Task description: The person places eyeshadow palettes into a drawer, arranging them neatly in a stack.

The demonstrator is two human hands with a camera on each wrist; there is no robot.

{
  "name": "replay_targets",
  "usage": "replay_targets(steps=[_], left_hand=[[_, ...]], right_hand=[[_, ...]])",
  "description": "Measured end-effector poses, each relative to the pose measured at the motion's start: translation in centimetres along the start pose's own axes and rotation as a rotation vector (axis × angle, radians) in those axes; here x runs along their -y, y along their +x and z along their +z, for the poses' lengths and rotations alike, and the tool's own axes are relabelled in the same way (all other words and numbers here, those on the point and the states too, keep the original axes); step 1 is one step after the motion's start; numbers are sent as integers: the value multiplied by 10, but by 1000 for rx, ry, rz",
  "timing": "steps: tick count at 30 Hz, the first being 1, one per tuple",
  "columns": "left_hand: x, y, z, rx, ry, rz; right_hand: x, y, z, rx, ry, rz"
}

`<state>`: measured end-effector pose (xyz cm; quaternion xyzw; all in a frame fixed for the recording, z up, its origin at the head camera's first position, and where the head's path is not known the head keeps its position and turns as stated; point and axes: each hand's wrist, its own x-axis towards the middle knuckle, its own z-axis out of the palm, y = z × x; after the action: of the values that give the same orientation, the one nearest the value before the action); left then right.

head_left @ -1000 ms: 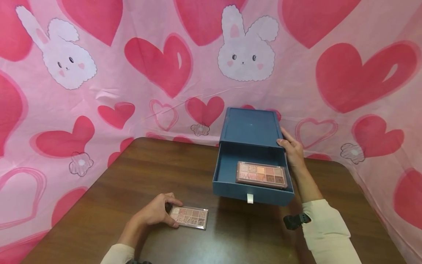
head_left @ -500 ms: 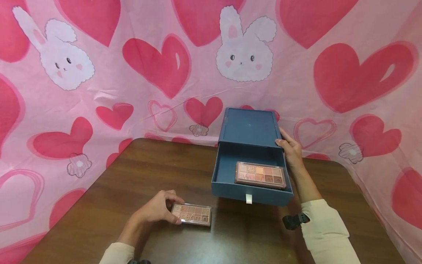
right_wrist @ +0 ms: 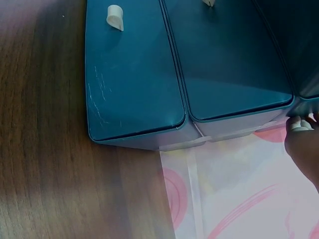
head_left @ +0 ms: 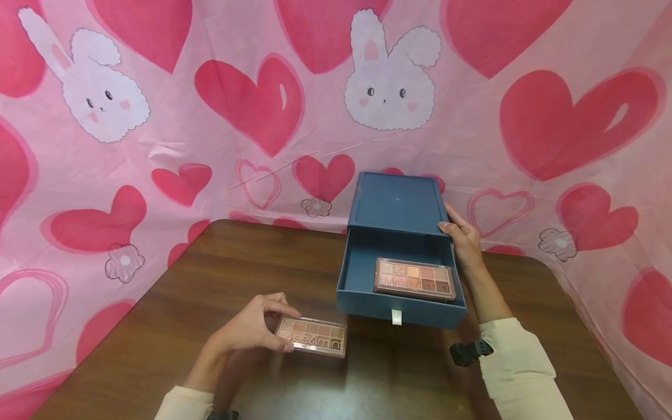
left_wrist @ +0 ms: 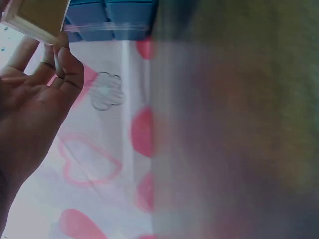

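My left hand [head_left: 249, 324] pinches an eyeshadow palette [head_left: 316, 337] by its left end, thumb on the near side and fingers on the far side. The palette is held above the table, with its clear lettered lid facing up. In the left wrist view the palette's pale underside and edge [left_wrist: 37, 22] show at the fingertips. A blue drawer box [head_left: 398, 201] has its top drawer [head_left: 367, 298] pulled out. Inside that drawer lies a second palette [head_left: 415, 279], towards the right. My right hand [head_left: 466, 242] holds the box's right side, thumb at the top front corner.
Two lower blue drawers, one with a white pull tab [right_wrist: 115, 17], show closed under the open one in the right wrist view. The brown wooden table [head_left: 262, 262] ends at a pink cloth [head_left: 315, 134] with hearts and rabbits.
My left hand has raised the palette off the table and moved it to the right, towards the open drawer. The right hand and the box have stayed in place.
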<state>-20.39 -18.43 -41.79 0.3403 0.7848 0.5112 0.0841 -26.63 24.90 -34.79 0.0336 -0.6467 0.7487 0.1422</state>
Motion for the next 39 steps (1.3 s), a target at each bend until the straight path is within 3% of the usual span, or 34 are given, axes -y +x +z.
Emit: replay_targets(steps=[6,16,25,39], left_hand=[[-18,0,-8,-17,7,104],[-34,-4,-26,-60,49,110],[-45,-9,-41,-122,90,159],[-68,10,-58,-181,160,226]], right_hand=[[-1,0,0,4,16,4],[-2,0,1,-9,6,-10],[-1,1,0,-31,-38,-1],[-1,1,-1,-28,-52,9]])
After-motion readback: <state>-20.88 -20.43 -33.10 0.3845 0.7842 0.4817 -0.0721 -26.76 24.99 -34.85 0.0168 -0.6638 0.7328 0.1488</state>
